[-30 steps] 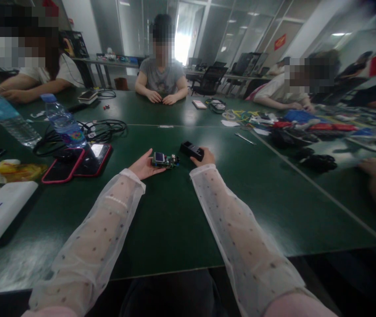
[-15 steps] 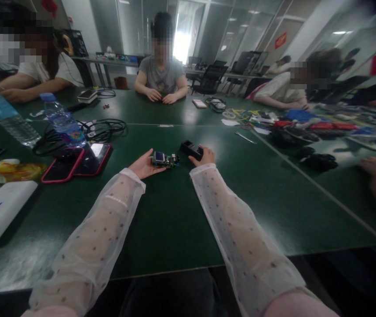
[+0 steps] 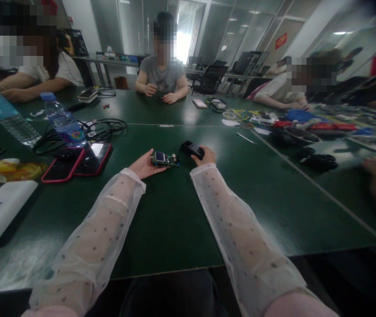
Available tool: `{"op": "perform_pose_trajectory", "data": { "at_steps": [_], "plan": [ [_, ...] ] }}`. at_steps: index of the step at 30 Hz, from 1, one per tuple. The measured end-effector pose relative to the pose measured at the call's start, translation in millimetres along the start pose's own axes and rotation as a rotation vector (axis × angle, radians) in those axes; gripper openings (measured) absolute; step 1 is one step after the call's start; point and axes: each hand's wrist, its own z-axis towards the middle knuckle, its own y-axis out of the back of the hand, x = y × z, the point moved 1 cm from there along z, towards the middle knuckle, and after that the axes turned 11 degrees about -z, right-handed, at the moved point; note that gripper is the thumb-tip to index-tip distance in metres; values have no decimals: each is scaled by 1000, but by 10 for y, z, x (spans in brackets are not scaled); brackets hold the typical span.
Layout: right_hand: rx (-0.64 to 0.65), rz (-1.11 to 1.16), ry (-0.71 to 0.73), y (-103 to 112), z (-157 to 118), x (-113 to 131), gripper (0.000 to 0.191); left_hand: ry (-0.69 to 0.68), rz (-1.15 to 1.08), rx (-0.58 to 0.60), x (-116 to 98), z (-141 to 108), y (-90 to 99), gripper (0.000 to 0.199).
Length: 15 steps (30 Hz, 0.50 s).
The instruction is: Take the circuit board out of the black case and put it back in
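A small green circuit board with a little screen [image 3: 160, 157] lies in my left hand [image 3: 143, 166], which holds it by its left end, the thumb at the top edge and fingers underneath. To the right, my right hand [image 3: 206, 156] grips a black rectangular case [image 3: 191, 149] by its right end. The board and the case are apart, with a narrow gap between them. Both are held over the green table [image 3: 171, 211], near its middle.
On the left are two red-rimmed phones [image 3: 93, 159], a water bottle [image 3: 63, 119], black cables [image 3: 108, 125] and a white device [image 3: 5, 213]. A wrench [image 3: 246, 138] and piled cables and bags [image 3: 306, 125] are on the right. People sit around the table.
The fingers of my right hand have shifted slightly on the black case. Across the table, a person's hand has lifted a little. My left hand and the board look unchanged.
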Motion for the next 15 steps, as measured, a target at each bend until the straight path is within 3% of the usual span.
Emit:
{"op": "perform_pose_trajectory", "data": {
  "at_steps": [4, 9, 15],
  "plan": [
    [-19, 246, -33, 64, -53, 62, 57, -1, 4, -6, 2, -5, -6, 62],
    [97, 687, -15, 159, -19, 240, 74, -14, 17, -10, 8, -11, -10, 62],
    [230, 852, 123, 211, -73, 602, 77, -26, 19, 21, 11, 6, 9, 60]
  ]
}}
